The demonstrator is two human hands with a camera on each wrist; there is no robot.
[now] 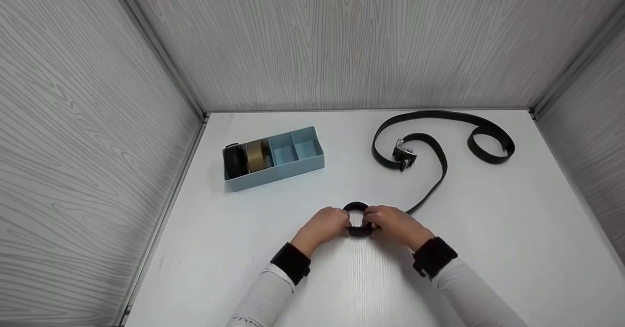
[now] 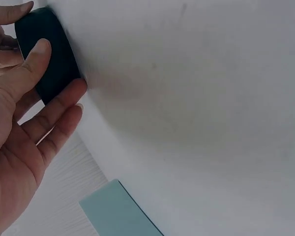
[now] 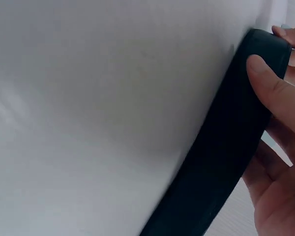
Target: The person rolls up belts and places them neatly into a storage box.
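Sleeves, white with black cuffs, enter from the near edge of the white table point(image 1: 488, 229). Left hand point(image 1: 324, 225) and right hand point(image 1: 393, 224): both curled around one small coil point(image 1: 358, 218) of black belt, thumbs pressing its outer face, fingers cupping the sides. Coil stands on edge at table centre, between the hands. Belt point(image 1: 439, 163): unrolled remainder runs from the coil toward the far right, looping twice; metal buckle point(image 1: 404, 154) lies inside the nearer loop. Handling note: the roll likely stays tight if the thumbs keep even pressure and the edges are kept flush as slack feeds in. Blue tray point(image 1: 298, 163), far left: four compartments, two holding rolled belts, one black, one tan.
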